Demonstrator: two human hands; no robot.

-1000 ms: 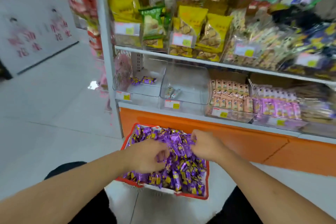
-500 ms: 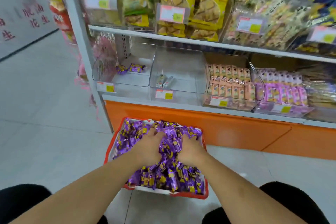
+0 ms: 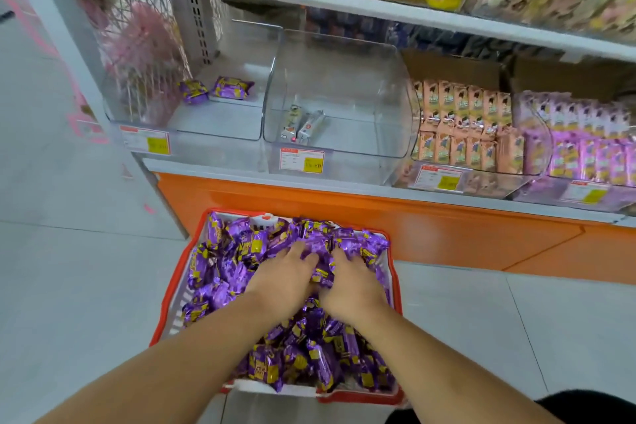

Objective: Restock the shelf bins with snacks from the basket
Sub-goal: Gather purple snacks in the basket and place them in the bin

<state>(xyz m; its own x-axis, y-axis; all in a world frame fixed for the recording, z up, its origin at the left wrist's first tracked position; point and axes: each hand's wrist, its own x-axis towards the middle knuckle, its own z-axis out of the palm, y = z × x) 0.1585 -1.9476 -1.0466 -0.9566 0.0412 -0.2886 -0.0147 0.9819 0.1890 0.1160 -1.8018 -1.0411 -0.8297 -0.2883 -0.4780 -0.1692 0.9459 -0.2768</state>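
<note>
A red basket [image 3: 171, 289] on the floor is heaped with purple-wrapped snacks [image 3: 234, 251]. Both my hands are pushed into the pile side by side. My left hand [image 3: 285, 274] and my right hand [image 3: 352, 280] have their fingers curled down into the wrappers, gripping snacks, with the fingertips buried out of sight. On the bottom shelf, the leftmost clear bin [image 3: 220, 124] holds just two of the same purple snacks [image 3: 231, 88].
The clear bin [image 3: 347, 86] beside it holds two small silver packs [image 3: 303, 124]. Further right are bins of peach packets [image 3: 461, 124] and lilac packets [image 3: 585, 148]. An orange base panel [image 3: 413, 227] runs under the shelf; grey floor lies left of the basket.
The view has dropped and moved closer to the basket. My hands went from hovering over the snacks to sinking into the pile, close together.
</note>
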